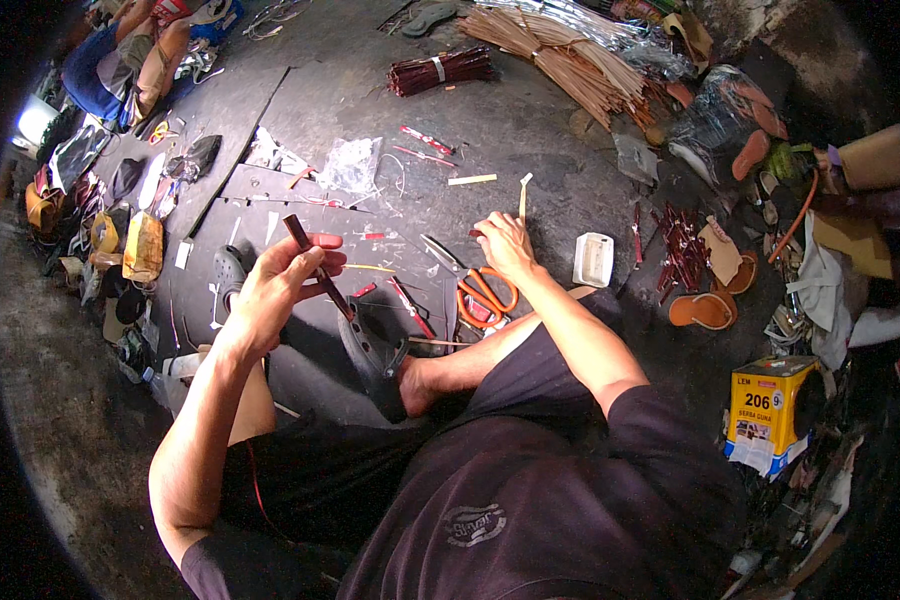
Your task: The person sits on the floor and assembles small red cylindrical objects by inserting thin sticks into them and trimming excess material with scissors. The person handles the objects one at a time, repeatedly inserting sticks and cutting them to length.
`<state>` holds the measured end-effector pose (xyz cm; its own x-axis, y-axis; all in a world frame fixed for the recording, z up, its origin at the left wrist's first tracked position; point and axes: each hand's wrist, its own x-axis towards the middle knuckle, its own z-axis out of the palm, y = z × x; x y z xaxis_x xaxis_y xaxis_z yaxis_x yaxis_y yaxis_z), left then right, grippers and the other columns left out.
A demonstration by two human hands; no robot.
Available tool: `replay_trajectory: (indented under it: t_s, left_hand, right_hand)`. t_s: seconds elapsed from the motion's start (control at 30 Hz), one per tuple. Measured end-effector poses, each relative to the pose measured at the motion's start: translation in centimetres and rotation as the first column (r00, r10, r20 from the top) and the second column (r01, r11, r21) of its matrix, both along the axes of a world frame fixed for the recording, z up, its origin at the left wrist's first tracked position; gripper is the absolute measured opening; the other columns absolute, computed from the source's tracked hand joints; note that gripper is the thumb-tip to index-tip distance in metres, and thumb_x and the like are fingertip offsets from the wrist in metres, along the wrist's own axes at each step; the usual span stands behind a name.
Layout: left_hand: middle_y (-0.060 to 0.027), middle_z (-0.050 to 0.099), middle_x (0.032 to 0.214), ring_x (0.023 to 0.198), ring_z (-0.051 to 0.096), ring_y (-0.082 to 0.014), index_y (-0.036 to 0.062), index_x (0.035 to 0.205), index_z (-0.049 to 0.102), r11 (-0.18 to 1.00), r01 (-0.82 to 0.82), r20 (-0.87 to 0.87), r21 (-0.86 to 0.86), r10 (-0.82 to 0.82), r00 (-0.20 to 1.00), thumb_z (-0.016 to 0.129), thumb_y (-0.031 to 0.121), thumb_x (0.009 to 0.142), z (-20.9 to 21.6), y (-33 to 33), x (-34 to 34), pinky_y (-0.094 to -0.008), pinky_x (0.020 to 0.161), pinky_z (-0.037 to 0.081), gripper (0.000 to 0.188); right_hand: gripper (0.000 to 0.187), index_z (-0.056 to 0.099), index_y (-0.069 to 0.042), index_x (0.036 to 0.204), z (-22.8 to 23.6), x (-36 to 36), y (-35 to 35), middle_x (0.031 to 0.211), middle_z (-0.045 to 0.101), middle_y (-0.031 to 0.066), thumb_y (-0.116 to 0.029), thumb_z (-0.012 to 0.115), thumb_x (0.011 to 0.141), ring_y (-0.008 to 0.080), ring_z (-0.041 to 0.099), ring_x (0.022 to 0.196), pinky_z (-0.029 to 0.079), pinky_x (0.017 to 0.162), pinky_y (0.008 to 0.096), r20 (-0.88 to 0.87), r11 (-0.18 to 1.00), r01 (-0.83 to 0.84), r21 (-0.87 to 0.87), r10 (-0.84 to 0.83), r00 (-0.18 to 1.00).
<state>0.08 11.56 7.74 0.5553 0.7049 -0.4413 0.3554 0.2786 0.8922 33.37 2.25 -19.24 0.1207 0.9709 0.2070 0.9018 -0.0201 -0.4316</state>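
My left hand (282, 280) is raised at the centre left, closed round a dark brown, narrow strip (300, 235) that slants down toward the right. Below its lower end is a dark grey clog (370, 355), next to my bare foot. Over the floor, my right hand (507, 245) is closed in a pinch, palm down, with a small dark red piece (476, 233) showing at its fingertips. A yellowish strip (523, 200) extends just beyond that hand. Scissors with orange handles (485, 297) lie between my hands, nearer the right one.
A white tray (594, 260) stands right of my right hand. Farther right are dark red strips (682, 248) and orange sandals (703, 311), with a yellow tin (770, 410) nearer me. Bundled red strips (440, 72) and tan strips (560, 60) lie far off. Another person's legs (120, 75) show far left.
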Motion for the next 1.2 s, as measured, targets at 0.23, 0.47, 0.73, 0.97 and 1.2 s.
replay_trajectory:
  t_s: [0.23,0.47,0.73,0.97,1.2]
  left_hand:
    - [-0.0064,0.062,0.096,0.094,0.061,-0.0163,0.0039,0.121,0.061,0.998,-0.042,0.001,-0.043,0.042,0.999,0.047,0.024,0.103,0.3,-0.1,0.3,-0.0363,0.095,0.051,0.031]
    - [-0.0016,0.058,0.089,0.080,0.048,-0.0119,0.0101,0.121,0.067,0.998,0.044,-0.227,0.039,-0.034,0.973,0.052,0.039,0.096,1.3,-0.6,0.9,-0.0267,0.075,0.042,0.041]
    - [0.0016,0.068,0.091,0.074,0.050,-0.0040,0.0093,0.116,0.068,0.981,0.071,0.120,-0.180,-0.049,0.991,0.063,0.037,0.095,1.1,-1.3,1.8,-0.0212,0.066,0.039,0.035]
    - [0.0049,0.066,0.089,0.070,0.050,-0.0033,0.0093,0.103,0.069,0.997,0.060,0.057,-0.051,-0.057,0.997,0.073,0.025,0.090,1.6,-1.6,2.0,-0.0216,0.063,0.040,0.021]
    - [0.0029,0.068,0.093,0.073,0.052,-0.0038,0.0073,0.103,0.069,1.000,-0.015,0.095,-0.008,0.015,0.995,0.070,0.027,0.092,1.4,-1.3,1.8,-0.0222,0.064,0.041,0.022]
  right_hand:
    - [0.009,0.060,-0.007,0.091,0.5,-1.0,1.7,0.091,0.063,0.0077,-0.010,0.066,0.085,0.0236,0.063,0.085,0.049,0.075,0.0413,-0.329,0.988,0.003,-0.152,-0.053,0.943]
    - [0.017,0.058,-0.003,0.106,17.2,-9.5,0.4,0.100,0.065,0.0070,-0.013,0.064,0.094,0.0143,0.061,0.099,0.047,0.090,0.0296,-0.987,0.998,-0.016,0.064,0.066,0.149]
    - [0.025,0.068,-0.015,0.101,20.8,-12.0,-2.3,0.113,0.062,0.0098,-0.007,0.076,0.078,0.0300,0.061,0.106,0.050,0.096,0.0455,-0.355,0.755,-0.199,0.625,0.502,0.788]
    - [0.023,0.068,-0.011,0.101,21.3,-12.3,-3.6,0.109,0.062,0.0115,-0.002,0.071,0.081,0.0277,0.062,0.099,0.053,0.082,0.0398,-0.360,0.772,-0.205,0.602,0.491,0.793]
    - [0.018,0.061,0.000,0.108,21.0,-13.0,-3.4,0.097,0.064,0.0102,-0.015,0.059,0.098,0.0164,0.063,0.087,0.051,0.077,0.0299,-0.909,0.954,0.029,0.300,0.276,0.314]
